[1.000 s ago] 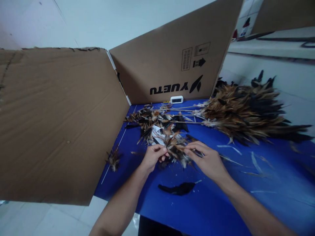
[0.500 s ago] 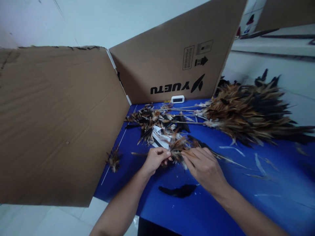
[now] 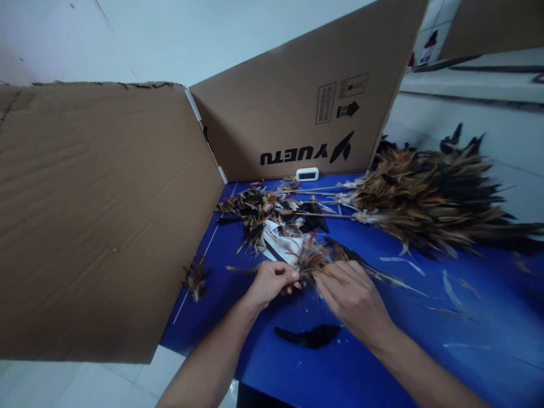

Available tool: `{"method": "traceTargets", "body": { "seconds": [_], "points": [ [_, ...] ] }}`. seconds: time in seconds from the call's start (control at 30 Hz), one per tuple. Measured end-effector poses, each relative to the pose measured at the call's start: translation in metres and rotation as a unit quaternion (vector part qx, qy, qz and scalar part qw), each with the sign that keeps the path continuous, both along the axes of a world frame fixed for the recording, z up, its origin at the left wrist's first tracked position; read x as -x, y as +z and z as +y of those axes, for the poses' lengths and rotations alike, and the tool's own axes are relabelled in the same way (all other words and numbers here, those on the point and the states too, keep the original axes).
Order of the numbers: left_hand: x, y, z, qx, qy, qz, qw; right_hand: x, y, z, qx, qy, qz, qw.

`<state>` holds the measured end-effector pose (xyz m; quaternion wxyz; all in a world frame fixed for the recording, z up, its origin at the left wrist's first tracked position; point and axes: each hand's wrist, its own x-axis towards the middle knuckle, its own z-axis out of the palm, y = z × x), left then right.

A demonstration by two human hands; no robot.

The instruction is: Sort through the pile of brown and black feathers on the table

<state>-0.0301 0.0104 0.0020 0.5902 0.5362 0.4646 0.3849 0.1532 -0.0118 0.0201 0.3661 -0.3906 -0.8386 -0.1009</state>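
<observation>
Right hand [image 3: 355,292] sits closer to the left hand [image 3: 272,283] than before, both pinching the soft brown-and-grey feather tuft [image 3: 310,262] between the smooth blue table's [image 3: 272,362] front and far edges. Loosened fingertips could let slippery plumes scatter; hard tugging could snap them.

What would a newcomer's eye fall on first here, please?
Two large brown cardboard panels border the blue tabletop at its left and far sides. Bushy brown and black feather bundles lie at right. In the middle, the left hand and right hand pinch small brown feathers.
</observation>
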Motion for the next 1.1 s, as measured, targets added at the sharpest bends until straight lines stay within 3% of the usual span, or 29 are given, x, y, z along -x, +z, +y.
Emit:
{"method": "traceTargets", "body": {
  "seconds": [0.43, 0.73, 0.97, 1.1],
  "points": [
    [0.0024, 0.0028, -0.0004, 0.008, -0.010, -0.019, 1.000, -0.0022, -0.0078, 0.0030, 0.006, 0.010, 0.021, 1.000],
    [0.0040, 0.0055, 0.0021, 0.004, 0.037, -0.036, 0.999, -0.0062, -0.0058, 0.0050, 0.027, -0.007, 0.097, 0.995],
    [-0.0008, 0.0092, -0.0047, -0.038, 0.011, -0.038, 0.999, -0.0012, -0.0029, 0.0027, 0.032, -0.020, 0.103, 0.994],
    [-0.0018, 0.0091, -0.0057, -0.024, -0.003, -0.016, 1.000, 0.0017, -0.0026, 0.0014, 0.033, -0.008, 0.093, 0.995]
  ]
}}
